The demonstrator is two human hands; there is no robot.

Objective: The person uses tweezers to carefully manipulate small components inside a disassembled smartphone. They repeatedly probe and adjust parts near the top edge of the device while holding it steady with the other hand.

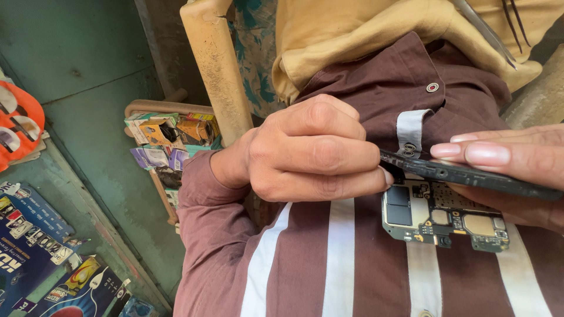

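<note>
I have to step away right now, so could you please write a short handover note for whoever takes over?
Left hand: curled shut, fingertips at the near end of the phone; any tool in it is hidden.
Right hand: holds the phone, which is seen edge-on, over the lap.
Done: the phone is open, with its circuit board bare.
Left: the board sits in the phone, not lifted out.

Right hand (pixel 517 170) cut off at frame edge; left hand (pixel 305 152) hides phone frame (pixel 470 174) end
</note>
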